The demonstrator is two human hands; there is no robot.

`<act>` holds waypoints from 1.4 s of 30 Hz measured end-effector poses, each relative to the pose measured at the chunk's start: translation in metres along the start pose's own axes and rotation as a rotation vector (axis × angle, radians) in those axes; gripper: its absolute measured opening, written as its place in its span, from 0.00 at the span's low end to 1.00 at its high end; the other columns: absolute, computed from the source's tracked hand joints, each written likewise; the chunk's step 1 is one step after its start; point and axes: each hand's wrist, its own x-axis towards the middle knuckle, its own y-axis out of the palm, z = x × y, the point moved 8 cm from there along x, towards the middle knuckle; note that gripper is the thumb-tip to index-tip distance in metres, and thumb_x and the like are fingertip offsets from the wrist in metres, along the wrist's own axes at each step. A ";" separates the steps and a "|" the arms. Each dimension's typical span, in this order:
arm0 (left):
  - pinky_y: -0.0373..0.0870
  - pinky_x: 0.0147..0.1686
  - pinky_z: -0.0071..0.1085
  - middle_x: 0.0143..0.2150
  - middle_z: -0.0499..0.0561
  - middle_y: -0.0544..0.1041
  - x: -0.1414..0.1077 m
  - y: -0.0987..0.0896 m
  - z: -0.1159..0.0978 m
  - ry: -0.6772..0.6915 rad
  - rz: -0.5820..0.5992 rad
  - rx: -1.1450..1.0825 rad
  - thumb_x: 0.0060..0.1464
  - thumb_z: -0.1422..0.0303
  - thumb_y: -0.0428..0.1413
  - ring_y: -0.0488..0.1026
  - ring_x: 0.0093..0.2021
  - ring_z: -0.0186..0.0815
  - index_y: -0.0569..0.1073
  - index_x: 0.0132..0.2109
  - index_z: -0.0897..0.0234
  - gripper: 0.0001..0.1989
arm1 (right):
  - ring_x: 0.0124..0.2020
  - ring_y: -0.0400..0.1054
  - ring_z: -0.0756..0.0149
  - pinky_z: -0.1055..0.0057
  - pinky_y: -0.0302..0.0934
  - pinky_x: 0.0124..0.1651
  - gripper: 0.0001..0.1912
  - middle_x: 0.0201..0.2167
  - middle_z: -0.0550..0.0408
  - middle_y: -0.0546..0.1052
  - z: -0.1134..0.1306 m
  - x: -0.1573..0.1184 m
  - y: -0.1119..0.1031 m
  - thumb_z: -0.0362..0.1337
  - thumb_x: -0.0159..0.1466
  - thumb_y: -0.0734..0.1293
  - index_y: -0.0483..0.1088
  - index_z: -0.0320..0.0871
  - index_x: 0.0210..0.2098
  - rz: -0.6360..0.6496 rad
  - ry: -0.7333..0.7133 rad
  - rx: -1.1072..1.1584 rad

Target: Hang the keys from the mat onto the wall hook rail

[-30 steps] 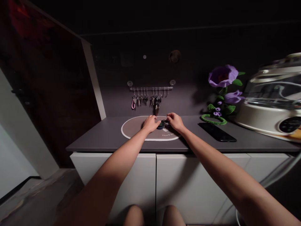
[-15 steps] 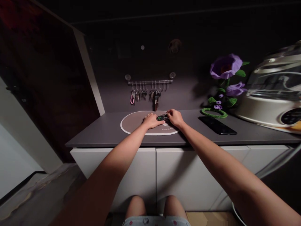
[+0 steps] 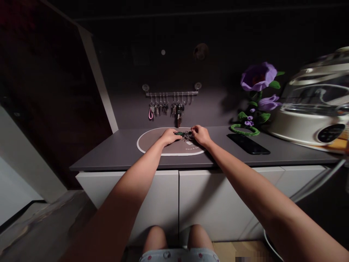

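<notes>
On an oval brown mat with a white rim (image 3: 152,142) lies a bunch of keys (image 3: 187,136) with a black and green fob (image 3: 179,134). My left hand (image 3: 169,136) is closed on the fob at the bunch's left side. At the right side of the bunch is my right hand (image 3: 201,135), its fingers pinched together at the keys; what exactly they hold is too small to make out. Behind the mat, several key sets (image 3: 163,107) hang from a clear hook rail (image 3: 171,94) on the wall.
A black phone (image 3: 248,144) lies on the grey counter (image 3: 103,153) at the right. Behind it stand purple fabric flowers (image 3: 259,77) with a green ring base (image 3: 244,130). A white appliance with a clear cover (image 3: 302,122) is at the far right.
My left hand has drawn slightly left with the fob, and more of the keys shows between my hands. The whole view has shifted a little.
</notes>
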 end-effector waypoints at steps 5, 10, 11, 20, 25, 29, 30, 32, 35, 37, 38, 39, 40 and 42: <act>0.67 0.34 0.29 0.23 0.48 0.72 0.005 -0.001 0.008 -0.100 -0.036 -0.358 0.39 0.74 0.58 0.69 0.25 0.28 0.72 0.29 0.70 0.05 | 0.38 0.68 0.65 0.73 0.57 0.42 0.11 0.37 0.48 0.75 0.000 0.001 0.001 0.31 0.58 0.59 0.70 0.39 0.37 -0.001 -0.008 0.013; 0.69 0.43 0.35 0.27 0.48 0.72 0.007 -0.009 0.012 -0.137 -0.138 -0.687 0.39 0.80 0.58 0.72 0.30 0.28 0.70 0.31 0.69 0.09 | 0.37 0.68 0.66 0.73 0.57 0.42 0.11 0.36 0.49 0.76 0.000 0.001 0.002 0.31 0.58 0.59 0.70 0.39 0.37 -0.001 -0.021 -0.003; 0.69 0.43 0.36 0.28 0.47 0.72 0.007 -0.010 0.012 -0.138 -0.153 -0.726 0.40 0.81 0.58 0.72 0.31 0.28 0.69 0.32 0.69 0.09 | 0.37 0.68 0.66 0.73 0.57 0.42 0.11 0.36 0.49 0.76 0.000 0.001 0.002 0.31 0.58 0.59 0.70 0.39 0.37 -0.002 -0.023 -0.004; 0.67 0.48 0.41 0.34 0.51 0.74 0.011 -0.015 0.008 -0.114 -0.172 -0.963 0.47 0.82 0.52 0.73 0.39 0.31 0.67 0.37 0.69 0.09 | 0.35 0.67 0.67 0.73 0.56 0.41 0.11 0.34 0.50 0.76 0.008 -0.002 0.002 0.33 0.58 0.59 0.70 0.40 0.38 0.013 -0.061 -0.002; 0.65 0.50 0.45 0.41 0.54 0.73 0.010 -0.018 0.001 -0.077 -0.142 -1.069 0.50 0.81 0.51 0.72 0.45 0.36 0.66 0.42 0.67 0.12 | 0.36 0.67 0.67 0.73 0.57 0.41 0.11 0.35 0.51 0.75 0.017 -0.004 0.000 0.35 0.59 0.59 0.70 0.41 0.38 0.015 -0.127 0.038; 0.65 0.50 0.45 0.41 0.53 0.73 0.007 -0.021 -0.005 -0.056 -0.129 -1.128 0.52 0.82 0.48 0.71 0.46 0.36 0.66 0.43 0.65 0.13 | 0.37 0.65 0.67 0.73 0.56 0.43 0.11 0.37 0.51 0.74 0.025 -0.005 -0.001 0.38 0.60 0.59 0.70 0.42 0.38 0.008 -0.194 0.069; 0.65 0.50 0.44 0.40 0.52 0.73 0.006 -0.021 -0.006 -0.053 -0.124 -1.140 0.52 0.82 0.47 0.71 0.47 0.36 0.66 0.44 0.65 0.13 | 0.38 0.65 0.67 0.73 0.56 0.43 0.12 0.37 0.51 0.73 0.027 -0.006 -0.002 0.38 0.60 0.59 0.70 0.42 0.39 0.000 -0.211 0.080; 0.66 0.50 0.43 0.39 0.52 0.73 0.005 -0.021 -0.008 -0.048 -0.115 -1.160 0.52 0.82 0.46 0.71 0.47 0.36 0.65 0.44 0.66 0.13 | 0.38 0.64 0.67 0.73 0.56 0.43 0.13 0.38 0.50 0.72 0.031 -0.007 -0.003 0.39 0.60 0.59 0.69 0.41 0.40 -0.013 -0.244 0.104; 0.65 0.51 0.42 0.39 0.52 0.74 0.004 -0.021 -0.012 -0.019 -0.083 -1.167 0.53 0.82 0.46 0.70 0.47 0.36 0.65 0.44 0.66 0.13 | 0.39 0.63 0.67 0.72 0.56 0.44 0.13 0.38 0.50 0.70 0.039 -0.010 -0.004 0.39 0.60 0.59 0.68 0.42 0.42 -0.009 -0.289 0.131; 0.64 0.52 0.43 0.41 0.53 0.74 0.004 -0.020 -0.014 0.004 -0.060 -1.158 0.53 0.81 0.46 0.69 0.49 0.36 0.66 0.44 0.65 0.14 | 0.40 0.63 0.67 0.71 0.56 0.45 0.13 0.37 0.51 0.70 0.044 -0.013 -0.005 0.39 0.61 0.59 0.68 0.43 0.42 -0.002 -0.316 0.157; 0.63 0.52 0.43 0.42 0.53 0.74 0.004 -0.020 -0.015 0.014 -0.051 -1.152 0.53 0.81 0.47 0.69 0.49 0.36 0.66 0.45 0.65 0.14 | 0.40 0.63 0.67 0.71 0.55 0.45 0.12 0.37 0.52 0.70 0.046 -0.014 -0.006 0.38 0.60 0.59 0.69 0.43 0.41 -0.004 -0.327 0.175; 0.62 0.53 0.43 0.43 0.53 0.73 0.004 -0.020 -0.015 0.022 -0.048 -1.149 0.52 0.81 0.47 0.69 0.50 0.36 0.66 0.45 0.65 0.13 | 0.40 0.62 0.67 0.71 0.55 0.45 0.11 0.37 0.52 0.70 0.048 -0.015 -0.007 0.38 0.60 0.59 0.69 0.43 0.40 -0.010 -0.335 0.196; 0.62 0.53 0.43 0.44 0.54 0.73 0.004 -0.021 -0.016 0.026 -0.048 -1.147 0.52 0.80 0.48 0.68 0.50 0.37 0.66 0.45 0.65 0.14 | 0.40 0.62 0.67 0.71 0.55 0.45 0.11 0.36 0.52 0.70 0.048 -0.015 -0.009 0.38 0.60 0.60 0.70 0.43 0.39 -0.018 -0.339 0.219; 0.61 0.54 0.44 0.46 0.54 0.73 0.003 -0.022 -0.016 0.026 -0.058 -1.143 0.52 0.80 0.49 0.68 0.51 0.37 0.66 0.46 0.64 0.14 | 0.39 0.63 0.67 0.72 0.56 0.44 0.10 0.35 0.52 0.71 0.047 -0.014 -0.010 0.39 0.59 0.61 0.71 0.42 0.36 -0.036 -0.333 0.269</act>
